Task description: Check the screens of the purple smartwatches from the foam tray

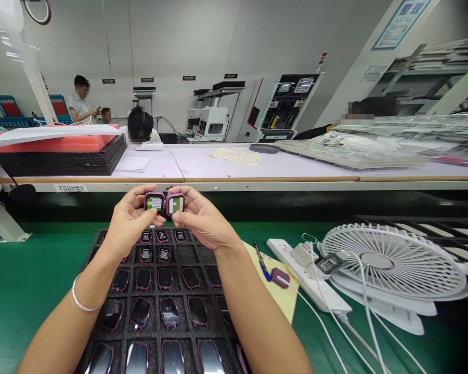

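Observation:
My left hand grips a purple-cased smartwatch whose screen is lit in green and white, the thumb resting at its lower edge. In my right hand is a second smartwatch of the same kind, also lit. The two watches are side by side, nearly or just touching, above the far end of a black foam tray. Rows of similar watches lie in the tray's compartments. A few in the far rows, such as one watch, show white text; nearer ones, like this watch, have dark screens.
Right of the tray are a pen on yellow paper, a small purple device on a cable, a power strip and a white fan. A shelf edge crosses ahead, with foam sheets on it. Several people sit or stand beyond.

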Motion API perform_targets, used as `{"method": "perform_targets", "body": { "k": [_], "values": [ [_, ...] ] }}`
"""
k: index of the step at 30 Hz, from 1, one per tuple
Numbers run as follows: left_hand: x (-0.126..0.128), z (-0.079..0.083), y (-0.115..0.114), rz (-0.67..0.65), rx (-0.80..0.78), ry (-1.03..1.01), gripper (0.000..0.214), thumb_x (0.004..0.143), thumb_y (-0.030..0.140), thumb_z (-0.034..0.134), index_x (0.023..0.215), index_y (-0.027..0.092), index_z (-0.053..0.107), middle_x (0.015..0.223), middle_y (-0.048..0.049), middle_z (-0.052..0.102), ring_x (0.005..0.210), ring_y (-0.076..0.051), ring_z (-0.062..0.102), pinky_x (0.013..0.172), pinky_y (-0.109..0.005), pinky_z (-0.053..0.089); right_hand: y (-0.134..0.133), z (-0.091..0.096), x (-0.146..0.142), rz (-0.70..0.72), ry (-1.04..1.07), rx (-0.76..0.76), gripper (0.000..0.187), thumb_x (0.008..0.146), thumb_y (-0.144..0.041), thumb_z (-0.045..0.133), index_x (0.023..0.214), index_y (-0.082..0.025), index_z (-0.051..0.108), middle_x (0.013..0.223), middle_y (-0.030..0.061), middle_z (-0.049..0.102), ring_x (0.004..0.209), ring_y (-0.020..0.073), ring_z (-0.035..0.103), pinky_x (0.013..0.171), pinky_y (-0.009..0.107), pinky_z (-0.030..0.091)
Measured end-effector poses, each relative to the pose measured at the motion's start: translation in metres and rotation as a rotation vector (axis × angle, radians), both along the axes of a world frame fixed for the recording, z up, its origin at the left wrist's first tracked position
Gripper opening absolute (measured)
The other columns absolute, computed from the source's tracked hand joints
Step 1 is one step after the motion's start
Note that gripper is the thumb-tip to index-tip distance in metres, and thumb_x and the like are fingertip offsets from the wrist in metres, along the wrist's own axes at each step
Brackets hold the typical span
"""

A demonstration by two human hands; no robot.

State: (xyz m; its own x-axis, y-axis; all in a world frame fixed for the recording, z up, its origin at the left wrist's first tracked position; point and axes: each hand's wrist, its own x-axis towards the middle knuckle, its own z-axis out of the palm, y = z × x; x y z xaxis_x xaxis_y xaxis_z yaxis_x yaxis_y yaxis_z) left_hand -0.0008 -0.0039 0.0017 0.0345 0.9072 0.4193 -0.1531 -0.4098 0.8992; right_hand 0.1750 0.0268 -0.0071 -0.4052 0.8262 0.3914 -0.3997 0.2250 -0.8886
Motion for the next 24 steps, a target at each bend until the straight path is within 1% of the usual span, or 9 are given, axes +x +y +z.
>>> {"method": "perform_targets", "body": {
  "k": [2,5,7,9,12,18,21,23,24],
  "values": [
    [-0.0007,0.0007,-0.001,-0.016,-0.008,-0.009,0.048,0.072,0.021,0.076,0.118,0.018,0.061,0.096,-0.0012,0.068,0.062,-0.012,0.073,0.064,-0.024,0.063,0.0,0.0,0.0003,-0.008,-0.012,0.003,0.039,0.071,-0.02,0.083,0.106,-0.023,0.065,0.093,-0.0001,0.061,0.063,0.0083,0.052,0.055,0.021,0.047],
    [-0.0012,0.0015,-0.0023,-0.042,-0.032,-0.029,0.044,0.074,0.026,0.075,0.115,0.017,0.063,0.09,-0.0005,0.069,0.059,-0.013,0.072,0.06,-0.024,0.062,0.0009,-0.0011,0.0003,-0.027,-0.032,0.006,0.034,0.077,-0.035,0.082,0.104,-0.021,0.065,0.084,-0.0015,0.059,0.057,0.0076,0.049,0.051,0.021,0.043],
    [-0.0009,0.0011,-0.0023,-0.034,-0.043,-0.027,0.039,0.076,0.032,0.075,0.111,0.017,0.064,0.086,-0.0004,0.07,0.055,-0.013,0.07,0.055,-0.024,0.061,0.0019,-0.002,-0.0001,-0.04,-0.041,0.003,0.036,0.079,-0.044,0.081,0.101,-0.021,0.065,0.083,-0.0004,0.06,0.059,0.0087,0.049,0.049,0.02,0.041],
    [-0.0003,0.0001,-0.0017,-0.009,-0.04,-0.012,0.035,0.078,0.037,0.076,0.105,0.017,0.065,0.081,0.0001,0.07,0.05,-0.011,0.067,0.05,-0.022,0.057,0.0026,-0.0025,-0.0007,-0.033,-0.046,0.007,0.037,0.079,-0.046,0.081,0.098,-0.02,0.065,0.083,0.0014,0.063,0.063,0.0104,0.05,0.048,0.019,0.04],
    [0.0004,-0.0017,-0.0004,0.029,-0.015,0.006,0.034,0.078,0.038,0.079,0.1,0.018,0.064,0.079,0.001,0.069,0.048,-0.009,0.063,0.046,-0.019,0.053,0.0026,-0.0023,-0.0007,-0.02,-0.055,0.03,0.035,0.077,-0.04,0.083,0.1,-0.021,0.064,0.086,0.002,0.065,0.064,0.0106,0.049,0.049,0.019,0.04],
    [0.0009,-0.002,0.0002,0.03,-0.001,0.035,0.043,0.07,0.024,0.081,0.108,0.019,0.063,0.085,0.0015,0.068,0.055,-0.008,0.063,0.052,-0.019,0.054,0.0025,-0.0029,0.0005,-0.048,-0.069,0.027,0.044,0.069,-0.026,0.086,0.105,-0.023,0.063,0.094,0.0012,0.063,0.074,0.0132,0.055,0.054,0.02,0.043],
    [0.0022,-0.001,-0.0004,0.02,0.0,0.036,0.045,0.068,0.019,0.079,0.109,0.019,0.063,0.086,0.0017,0.067,0.058,-0.007,0.063,0.055,-0.019,0.055,0.0023,-0.0029,0.0004,-0.044,-0.05,0.05,0.044,0.068,-0.021,0.085,0.106,-0.024,0.062,0.094,0.0004,0.064,0.084,0.015,0.06,0.066,0.023,0.049],
    [0.0029,-0.0004,-0.001,0.014,0.009,0.028,0.046,0.067,0.016,0.078,0.11,0.019,0.062,0.086,0.0017,0.066,0.06,-0.008,0.063,0.058,-0.019,0.056,0.0017,-0.0023,0.0003,-0.036,-0.029,0.057,0.045,0.067,-0.018,0.084,0.105,-0.024,0.062,0.095,0.0003,0.065,0.09,0.0158,0.062,0.074,0.024,0.05],
    [0.0031,-0.0001,-0.0015,0.013,0.009,0.027,0.046,0.067,0.016,0.078,0.11,0.019,0.062,0.087,0.0016,0.066,0.061,-0.008,0.063,0.058,-0.019,0.056,0.0013,-0.0019,0.0003,-0.034,-0.022,0.054,0.045,0.066,-0.017,0.084,0.105,-0.024,0.062,0.096,0.0003,0.065,0.091,0.0159,0.062,0.075,0.024,0.05]
  ]
}}
